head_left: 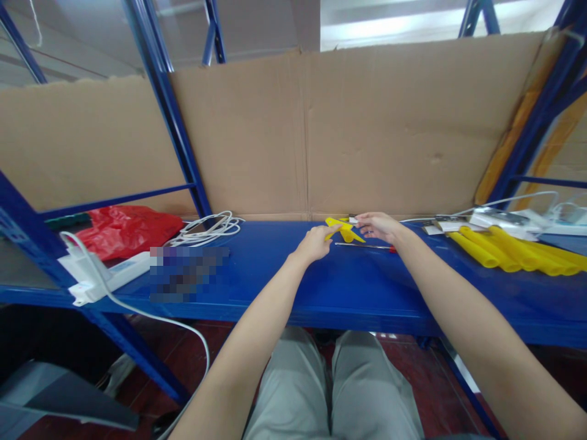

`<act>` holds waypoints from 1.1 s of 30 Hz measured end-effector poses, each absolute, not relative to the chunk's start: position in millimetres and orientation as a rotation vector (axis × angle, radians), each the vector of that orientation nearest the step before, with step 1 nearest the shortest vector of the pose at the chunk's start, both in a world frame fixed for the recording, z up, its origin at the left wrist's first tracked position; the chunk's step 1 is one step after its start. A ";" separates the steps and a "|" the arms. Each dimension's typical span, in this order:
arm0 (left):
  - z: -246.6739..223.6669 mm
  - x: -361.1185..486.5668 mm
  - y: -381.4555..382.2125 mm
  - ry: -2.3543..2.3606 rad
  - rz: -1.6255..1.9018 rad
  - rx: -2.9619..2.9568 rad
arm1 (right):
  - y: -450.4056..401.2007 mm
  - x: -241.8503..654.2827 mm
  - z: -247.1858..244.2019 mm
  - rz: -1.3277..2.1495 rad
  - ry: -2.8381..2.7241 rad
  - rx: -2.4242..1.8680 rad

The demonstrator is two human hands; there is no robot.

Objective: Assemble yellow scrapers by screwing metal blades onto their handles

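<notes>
On the blue shelf, my left hand [315,243] is closed on a yellow piece with flat, pointed blades or fins [346,230]; its exact kind is unclear. Just to the right of that piece, my right hand [378,226] has its fingers bent together at a small white and dark thing [353,219], too small to name. Below both hands lies a long thin metal rod with a red end [364,245], apparently a screwdriver. My right wrist partly covers its red end.
Several yellow tubes [509,247] lie at the right, beside white boxes and cables [502,220]. Leftward are a red plastic bag [132,229], a coiled white cable [213,229] and a white power strip [114,278]. A cardboard panel [257,140] stands behind, between blue posts.
</notes>
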State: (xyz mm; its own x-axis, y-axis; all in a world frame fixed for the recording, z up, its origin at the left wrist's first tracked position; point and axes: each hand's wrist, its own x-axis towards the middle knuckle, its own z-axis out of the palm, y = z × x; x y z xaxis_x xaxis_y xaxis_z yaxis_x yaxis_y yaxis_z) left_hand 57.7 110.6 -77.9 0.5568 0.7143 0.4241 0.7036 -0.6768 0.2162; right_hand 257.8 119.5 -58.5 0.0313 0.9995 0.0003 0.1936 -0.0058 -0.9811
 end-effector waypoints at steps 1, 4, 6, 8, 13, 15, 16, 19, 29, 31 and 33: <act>-77.1 58.1 110.8 1.240 0.825 2.708 | 120.6 265.4 -58.0 1.017 -1.287 -1.409; -75.9 59.9 112.4 1.207 0.993 2.506 | 125.4 291.0 -61.8 0.716 -1.214 -1.647; -76.3 61.4 113.6 1.194 1.084 2.328 | 128.2 305.0 -67.5 0.439 -1.280 -1.868; -77.0 63.2 114.1 1.183 1.128 2.143 | 129.9 313.5 -73.3 0.161 -1.455 -2.089; -75.9 67.5 111.1 1.143 1.041 1.778 | 132.5 314.0 -79.9 0.059 -1.729 -2.349; -74.5 68.3 108.9 1.118 1.025 1.689 | 134.0 311.3 -79.8 0.071 -1.804 -2.354; -73.8 68.5 108.0 1.104 1.023 1.653 | 134.8 309.9 -79.7 0.068 -1.830 -2.353; -72.8 68.1 106.5 1.080 1.019 1.586 | 136.8 306.1 -79.3 0.034 -1.868 -2.351; -70.9 68.1 104.9 1.079 1.037 1.513 | 142.8 298.2 -82.7 -0.069 -1.960 -2.277; -70.1 68.2 103.2 1.065 1.047 1.493 | 142.9 297.7 -83.1 -0.088 -1.978 -2.272; -69.4 68.2 101.6 1.047 1.063 1.465 | 142.8 297.5 -83.2 -0.114 -2.003 -2.261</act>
State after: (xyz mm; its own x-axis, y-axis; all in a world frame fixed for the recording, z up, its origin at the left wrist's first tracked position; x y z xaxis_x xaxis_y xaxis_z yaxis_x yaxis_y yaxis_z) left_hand 68.2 101.6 -69.4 0.2376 0.9664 0.0985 0.0843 -0.1215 0.9890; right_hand 297.5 142.8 -83.2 0.1219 0.9833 0.1352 0.9923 -0.1177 -0.0388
